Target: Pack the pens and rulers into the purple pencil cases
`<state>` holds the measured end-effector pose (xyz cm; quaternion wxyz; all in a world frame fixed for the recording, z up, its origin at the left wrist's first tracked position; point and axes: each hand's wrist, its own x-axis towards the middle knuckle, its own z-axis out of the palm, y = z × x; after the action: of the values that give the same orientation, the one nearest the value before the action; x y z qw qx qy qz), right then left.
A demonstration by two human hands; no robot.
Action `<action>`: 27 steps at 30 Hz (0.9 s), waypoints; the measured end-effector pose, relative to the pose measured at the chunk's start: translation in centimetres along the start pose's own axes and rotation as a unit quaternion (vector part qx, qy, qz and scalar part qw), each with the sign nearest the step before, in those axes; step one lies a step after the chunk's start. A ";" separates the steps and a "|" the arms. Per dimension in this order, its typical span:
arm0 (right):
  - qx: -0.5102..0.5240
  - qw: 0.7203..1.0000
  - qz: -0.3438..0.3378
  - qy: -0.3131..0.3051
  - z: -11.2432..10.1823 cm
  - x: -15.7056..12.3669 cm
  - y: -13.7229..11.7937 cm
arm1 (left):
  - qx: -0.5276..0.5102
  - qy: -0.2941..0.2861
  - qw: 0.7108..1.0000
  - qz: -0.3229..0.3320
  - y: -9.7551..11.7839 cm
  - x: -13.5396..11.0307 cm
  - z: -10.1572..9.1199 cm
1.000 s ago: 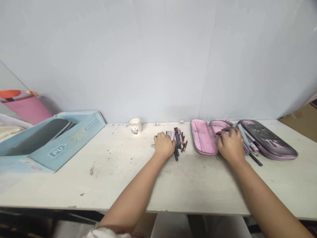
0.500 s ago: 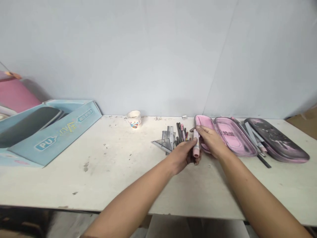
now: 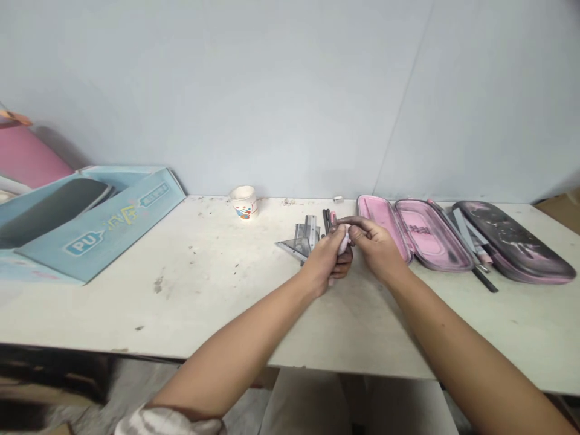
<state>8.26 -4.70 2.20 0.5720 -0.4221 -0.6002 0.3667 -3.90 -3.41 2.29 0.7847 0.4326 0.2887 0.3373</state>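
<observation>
Hands (image 3: 351, 238) just beside pencil case edge (image 3: 361, 211)

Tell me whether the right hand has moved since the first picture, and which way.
Yes, leftward. Against the pink case, the right hand has gone from over its right half to beside its left half.

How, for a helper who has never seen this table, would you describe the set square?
On the white table, find the open pink-lined pencil case. Left of it, past the person's left hand, lies a grey see-through triangle: the set square, the only three-cornered thing there, a ruler beside it.
</observation>
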 end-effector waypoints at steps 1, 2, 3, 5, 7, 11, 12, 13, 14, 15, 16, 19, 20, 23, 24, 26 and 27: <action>-0.006 1.000 -0.009 0.006 0.1 0.0 0.0 | 0.023 0.006 1.000 0.000 0.1 -0.1 0.1; -0.006 1.000 -0.012 0.011 0.0 -0.1 0.1 | 0.046 0.010 0.999 0.003 0.1 -0.2 0.3; 0.000 1.000 -0.011 0.015 0.0 0.0 0.2 | 0.069 0.008 0.998 0.007 0.1 -0.3 0.4; 0.025 0.999 -0.005 0.022 -0.4 0.3 0.4 | 0.113 -0.006 0.993 0.017 0.0 -0.5 0.6; 0.050 0.998 -0.009 0.038 -1.0 1.0 0.4 | 0.141 -0.014 0.990 0.028 0.3 -0.5 0.0; 0.007 0.997 -0.028 0.072 -1.8 3.0 -0.3 | 0.119 0.041 0.990 0.066 2.3 -0.5 -3.9; -0.032 0.997 -0.023 0.066 -1.6 3.5 -0.4 | 0.094 0.063 0.990 0.083 3.1 -0.6 -5.3; -0.081 0.995 -0.013 0.051 -1.1 4.0 -0.6 | 0.068 0.088 0.989 0.098 3.8 -0.8 -6.8; -0.139 0.990 -0.003 0.031 -0.4 4.5 -0.6 | 0.045 0.120 0.985 0.119 4.5 -1.0 -8.2; -0.200 0.980 0.005 0.006 0.6 5.0 -0.5 | 0.029 0.150 0.978 0.141 5.0 -1.2 -9.5; -0.261 0.965 0.009 -0.022 1.7 5.4 -0.3 | 0.019 0.171 0.972 0.158 5.4 -1.4 -10.5; -0.437 0.895 -0.002 -0.087 5.9 6.8 0.7 | 0.010 0.188 0.963 0.191 5.7 -1.7 -11.9; -0.491 0.866 -0.016 -0.096 7.3 7.2 1.1 | 0.014 0.184 0.963 0.196 5.6 -1.8 -11.9; -0.617 0.775 -0.062 -0.121 10.9 8.1 2.2 | 0.030 0.177 0.962 0.203 5.2 -1.8 -11.6; -0.638 0.755 -0.070 -0.133 11.7 8.3 2.5 | 0.034 0.177 0.962 0.206 5.1 -1.8 -11.5; -0.655 0.736 -0.072 -0.156 12.6 8.7 3.0 | 0.030 0.177 0.960 0.214 5.1 -1.9 -11.5; -0.656 0.734 -0.069 -0.160 12.7 8.8 3.0 | 0.025 0.177 0.960 0.217 5.1 -1.9 -11.6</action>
<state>-4.04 5.14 1.76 0.0726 -0.5852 -0.8018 -0.0968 -15.13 2.72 1.75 0.6175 0.4379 0.3307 0.5635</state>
